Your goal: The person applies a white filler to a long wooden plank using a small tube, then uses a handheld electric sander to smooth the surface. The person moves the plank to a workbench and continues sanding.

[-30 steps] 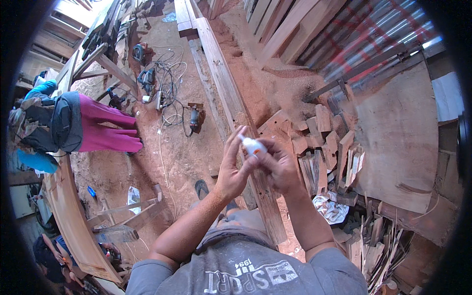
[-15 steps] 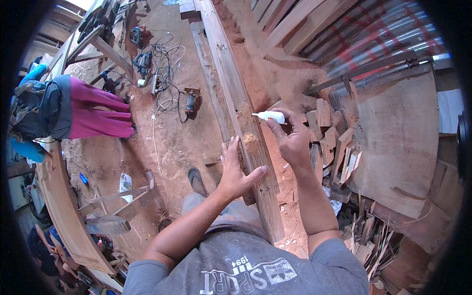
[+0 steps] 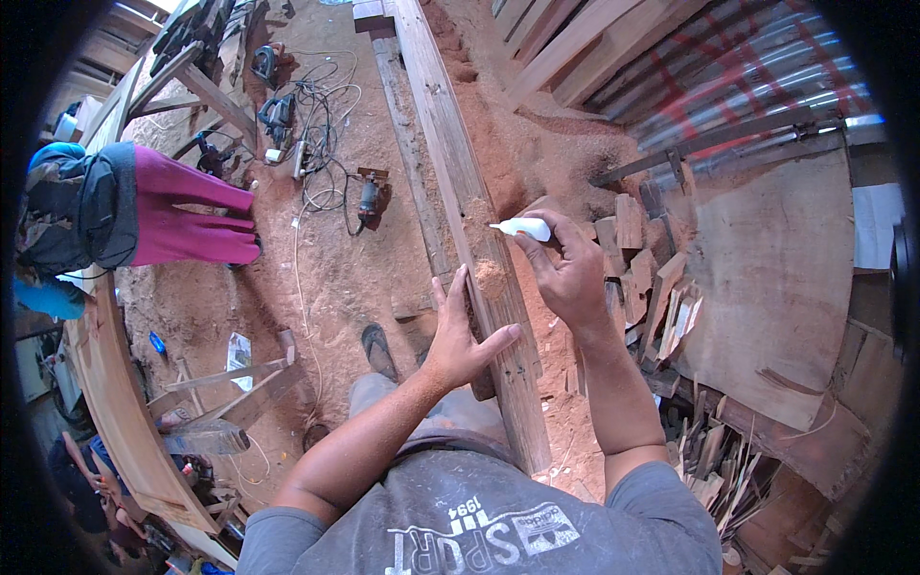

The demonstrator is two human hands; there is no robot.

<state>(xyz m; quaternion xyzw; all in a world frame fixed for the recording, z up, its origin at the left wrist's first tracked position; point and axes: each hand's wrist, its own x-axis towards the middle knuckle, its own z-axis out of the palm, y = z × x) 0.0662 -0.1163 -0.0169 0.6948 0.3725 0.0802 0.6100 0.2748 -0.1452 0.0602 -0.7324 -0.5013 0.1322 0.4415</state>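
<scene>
1. While a small white bottle (image 3: 525, 228) is gripped between the thumb and curled fingers of the right hand (image 3: 568, 278), its thin nozzle is pointed leftward, over the long wooden beam (image 3: 450, 144); whether the wood is touched by the tip cannot be told.
2. The left hand (image 3: 467, 340) is held open and free of any object, its fingers spread along the beam's left edge and its thumb laid across the upper face.
3. Between the hands, the beam is topped by a small mound of sawdust (image 3: 491, 276), and more sawdust is scattered just beneath the nozzle.
4. To the left, a corded power tool (image 3: 369, 198) is set on the dusty ground, near tangled cables (image 3: 326, 144) and a circular saw (image 3: 277, 115).
5. To the right, wooden offcuts (image 3: 632, 225) are piled near a broad flat sheet (image 3: 767, 278), beyond which a corrugated wall (image 3: 728, 86) is seen.
6. At far left, pink trousers (image 3: 192, 206) are worn by a co-worker, who is placed beside a long wooden panel (image 3: 125, 412).
</scene>
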